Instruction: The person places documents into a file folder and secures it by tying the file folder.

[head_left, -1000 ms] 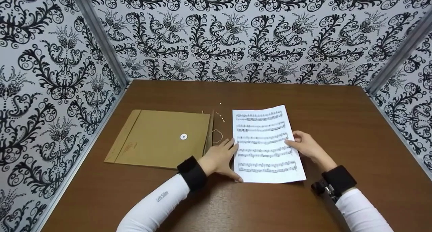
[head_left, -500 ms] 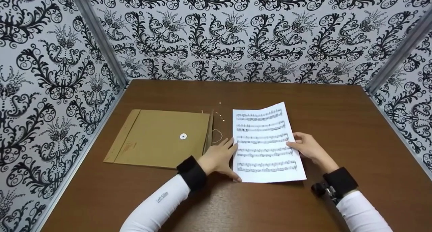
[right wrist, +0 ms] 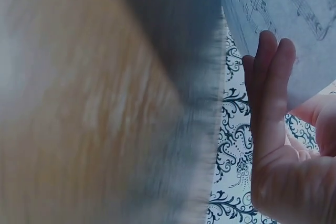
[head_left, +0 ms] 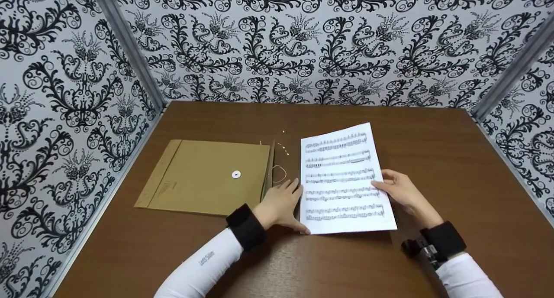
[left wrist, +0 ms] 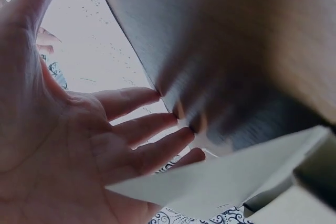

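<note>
White sheet music (head_left: 339,185) with several printed staves is tilted, its right side raised off the table. My right hand (head_left: 400,189) pinches its right edge, thumb on the printed face and fingers behind; in the right wrist view those fingers (right wrist: 275,77) lie against the back of the sheet. Along the left edge my left hand (head_left: 279,205) rests with spread fingers, fingertips at the paper's margin and thumb near the lower left corner. The left wrist view shows its fingers (left wrist: 147,127) straight. Left of that hand lies a brown string-tie envelope (head_left: 207,176), its mouth facing the sheet.
A thin string loop (head_left: 279,173) sticks out beside the envelope's mouth, and a white round button (head_left: 236,174) sits on its face. Small pale bits (head_left: 283,148) lie on the brown table (head_left: 424,137). Patterned walls (head_left: 303,42) enclose the back and sides.
The right side of the sheet music has risen and shifted a little to the right with my right hand, so its tilt is steeper. My left hand and the envelope stay nearly in place.
</note>
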`<state>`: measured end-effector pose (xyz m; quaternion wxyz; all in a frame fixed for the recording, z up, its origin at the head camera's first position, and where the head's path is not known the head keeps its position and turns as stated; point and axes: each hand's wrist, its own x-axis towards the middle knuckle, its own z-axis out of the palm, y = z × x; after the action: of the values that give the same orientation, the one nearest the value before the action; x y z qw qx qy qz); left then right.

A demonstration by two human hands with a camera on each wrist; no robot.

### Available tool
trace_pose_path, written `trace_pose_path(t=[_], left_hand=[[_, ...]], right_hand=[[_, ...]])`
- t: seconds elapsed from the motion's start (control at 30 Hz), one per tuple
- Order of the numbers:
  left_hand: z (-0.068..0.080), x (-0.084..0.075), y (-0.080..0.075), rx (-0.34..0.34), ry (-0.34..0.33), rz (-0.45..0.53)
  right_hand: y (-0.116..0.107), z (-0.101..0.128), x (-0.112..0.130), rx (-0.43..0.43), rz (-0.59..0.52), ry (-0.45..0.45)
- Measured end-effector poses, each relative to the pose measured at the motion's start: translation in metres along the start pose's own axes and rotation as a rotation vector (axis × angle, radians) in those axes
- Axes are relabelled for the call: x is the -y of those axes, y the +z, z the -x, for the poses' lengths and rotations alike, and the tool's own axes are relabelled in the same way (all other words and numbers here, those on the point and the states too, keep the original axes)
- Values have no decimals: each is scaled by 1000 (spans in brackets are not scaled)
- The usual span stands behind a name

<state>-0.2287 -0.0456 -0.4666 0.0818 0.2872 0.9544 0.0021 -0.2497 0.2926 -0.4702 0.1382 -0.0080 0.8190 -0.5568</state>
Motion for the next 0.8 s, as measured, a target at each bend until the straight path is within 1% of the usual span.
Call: trace_pose_path(t=[0.17,0.27,0.37,0.47,0.53,0.8], left_hand=[[2,-2,1,3,-35,-45],[4,-4,1,5,-51,-38],[6,-5,1,0,-53,-3],[8,-5,0,-11,-41,55],[9,-5,0,-31,-31,103],[12,-1,0,-153,-21,341]], right_hand=[[-3,6,1,9,-72,-3],[-5,9,3,7,-96,-9],[-7,11,3,4,-110,-7],[-8,12,2,6,-137,-2],[-8,13,2,10,-153,-5],[-6,15,1,21,-228,-26]])
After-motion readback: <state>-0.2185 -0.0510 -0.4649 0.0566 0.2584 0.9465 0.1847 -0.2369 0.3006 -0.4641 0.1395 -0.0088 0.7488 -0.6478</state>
